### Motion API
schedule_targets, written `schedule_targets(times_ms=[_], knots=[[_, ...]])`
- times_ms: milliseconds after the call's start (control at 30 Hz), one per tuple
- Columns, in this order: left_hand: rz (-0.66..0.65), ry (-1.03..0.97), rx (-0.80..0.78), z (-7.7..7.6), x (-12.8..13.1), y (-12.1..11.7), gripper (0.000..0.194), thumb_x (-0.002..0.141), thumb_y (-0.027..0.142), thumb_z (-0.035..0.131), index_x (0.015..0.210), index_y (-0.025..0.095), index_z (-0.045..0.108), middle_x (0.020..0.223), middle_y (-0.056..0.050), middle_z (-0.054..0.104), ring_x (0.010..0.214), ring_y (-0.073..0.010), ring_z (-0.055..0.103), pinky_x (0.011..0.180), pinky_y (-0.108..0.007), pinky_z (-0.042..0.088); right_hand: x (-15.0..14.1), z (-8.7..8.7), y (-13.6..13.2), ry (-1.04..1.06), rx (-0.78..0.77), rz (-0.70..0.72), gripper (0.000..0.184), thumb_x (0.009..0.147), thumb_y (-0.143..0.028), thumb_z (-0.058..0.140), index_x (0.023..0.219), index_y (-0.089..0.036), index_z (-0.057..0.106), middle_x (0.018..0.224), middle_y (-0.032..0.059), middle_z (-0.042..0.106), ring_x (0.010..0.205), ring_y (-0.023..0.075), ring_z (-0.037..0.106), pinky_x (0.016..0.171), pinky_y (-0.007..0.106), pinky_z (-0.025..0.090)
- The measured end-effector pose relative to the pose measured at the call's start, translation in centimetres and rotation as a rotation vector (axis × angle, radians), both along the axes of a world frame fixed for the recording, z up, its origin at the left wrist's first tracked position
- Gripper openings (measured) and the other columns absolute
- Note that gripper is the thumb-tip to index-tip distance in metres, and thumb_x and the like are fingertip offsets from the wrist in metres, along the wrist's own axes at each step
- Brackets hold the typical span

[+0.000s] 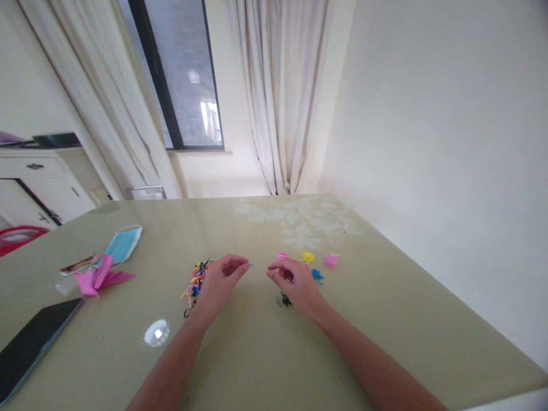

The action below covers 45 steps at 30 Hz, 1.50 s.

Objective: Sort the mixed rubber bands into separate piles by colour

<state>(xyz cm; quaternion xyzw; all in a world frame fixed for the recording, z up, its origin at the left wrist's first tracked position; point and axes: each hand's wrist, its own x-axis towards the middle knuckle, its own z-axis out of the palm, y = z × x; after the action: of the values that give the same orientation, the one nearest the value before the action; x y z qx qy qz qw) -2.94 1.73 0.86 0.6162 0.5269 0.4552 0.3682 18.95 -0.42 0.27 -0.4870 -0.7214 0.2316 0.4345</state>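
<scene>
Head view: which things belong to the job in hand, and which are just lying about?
Likely in the job:
- left hand, pinching a small bluish piece
- right hand
- mixed-colour pile
- yellow clump, blue clump, black clump, rightmost pink clump

Apparently just lying about:
- face mask
- folded pink shape
- dark flat device

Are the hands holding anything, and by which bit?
The left hand pinches a tiny bluish thing by one end. I can't tell about the right hand.
</scene>
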Motion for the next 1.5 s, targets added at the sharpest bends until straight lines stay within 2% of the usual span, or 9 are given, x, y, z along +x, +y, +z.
schedule_targets(times_ms=[67,200,600,700,867,933,1033,1267,1500], knots=[[-0.077,-0.080,-0.042,0.1,0.8,-0.5,0.032,0.074,0.047,0.077,0.090,0.018,0.076,0.086,-0.006,0.080,0.082,-0.0219,0.075,0.080,-0.033,0.059,-0.2,0.1,0.0,0.040,-0.039,0.027,0.018,0.092,-0.033,0.069,0.097,-0.018,0.078,0.065,-0.0016,0.060,0.059,0.0134,0.049,0.059,0.026,0.035],[-0.179,-0.114,-0.084,-0.2,2.1,-1.2,0.032,0.074,0.045,0.080,0.088,0.017,0.075,0.085,-0.006,0.079,0.080,-0.0208,0.074,0.078,-0.032,0.058,-0.2,0.2,0.0,0.119,-0.116,0.083,0.020,0.092,-0.033,0.067,0.083,-0.017,0.075,0.062,-0.0023,0.056,0.058,0.0124,0.047,0.055,0.026,0.033],[-0.262,-0.194,-0.071,-0.5,2.7,-1.4,0.031,0.081,0.047,0.075,0.090,0.017,0.072,0.086,-0.005,0.076,0.081,-0.0188,0.070,0.079,-0.031,0.055,0.3,0.3,0.4,0.215,-0.187,0.090,0.022,0.083,-0.037,0.071,0.073,-0.017,0.070,0.059,-0.0027,0.054,0.056,0.0119,0.044,0.054,0.026,0.032],[-0.213,-0.024,-0.021,-0.4,2.0,-1.0,0.031,0.087,0.048,0.066,0.093,0.018,0.072,0.089,-0.006,0.076,0.083,-0.0213,0.070,0.079,-0.033,0.055,1.3,1.4,0.3,0.387,-0.248,0.143,0.026,0.082,-0.042,0.074,0.074,-0.018,0.070,0.064,-0.0014,0.060,0.059,0.0130,0.050,0.058,0.026,0.039],[0.135,0.696,0.187,-1.1,-0.5,-0.2,0.024,0.095,0.030,0.054,0.104,0.020,0.074,0.108,-0.011,0.075,0.105,-0.0301,0.066,0.096,-0.044,0.047,3.9,4.8,-0.7,0.497,-0.286,0.178,0.026,0.082,-0.043,0.079,0.074,-0.019,0.073,0.068,-0.0008,0.064,0.065,0.0132,0.055,0.066,0.026,0.044],[0.164,0.896,0.167,-1.4,-1.2,-0.1,0.024,0.096,0.028,0.055,0.108,0.021,0.074,0.115,-0.011,0.074,0.113,-0.0320,0.064,0.100,-0.045,0.045,5.2,5.7,-0.9,0.465,-0.258,0.156,0.027,0.083,-0.043,0.078,0.074,-0.019,0.073,0.066,-0.0011,0.062,0.064,0.0129,0.053,0.063,0.026,0.042],[0.109,1.010,0.095,-1.6,-1.4,0.1,0.024,0.098,0.027,0.052,0.104,0.022,0.075,0.112,-0.010,0.074,0.111,-0.0301,0.065,0.097,-0.042,0.046,7.1,5.9,-0.3,0.333,-0.249,0.114,0.027,0.085,-0.045,0.075,0.079,-0.018,0.075,0.070,0.0001,0.064,0.065,0.0137,0.052,0.060,0.026,0.039],[0.060,1.065,0.071,-1.6,-1.1,0.3,0.028,0.101,0.025,0.044,0.099,0.019,0.072,0.105,-0.010,0.074,0.105,-0.0287,0.066,0.092,-0.040,0.046,10.7,3.6,1.9,-0.293,-0.317,-0.121,0.019,0.078,-0.028,0.067,0.067,-0.016,0.076,0.060,0.0021,0.065,0.058,0.0152,0.054,0.056,0.027,0.037],[0.054,1.046,0.112,-1.5,-0.8,0.0,0.027,0.100,0.029,0.045,0.097,0.021,0.071,0.107,-0.011,0.074,0.106,-0.0300,0.065,0.092,-0.042,0.044,11.2,2.1,2.3,-0.338,-0.341,-0.154,0.014,0.071,-0.021,0.069,0.059,-0.019,0.077,0.056,0.0029,0.069,0.057,0.0180,0.061,0.054,0.028,0.039]])
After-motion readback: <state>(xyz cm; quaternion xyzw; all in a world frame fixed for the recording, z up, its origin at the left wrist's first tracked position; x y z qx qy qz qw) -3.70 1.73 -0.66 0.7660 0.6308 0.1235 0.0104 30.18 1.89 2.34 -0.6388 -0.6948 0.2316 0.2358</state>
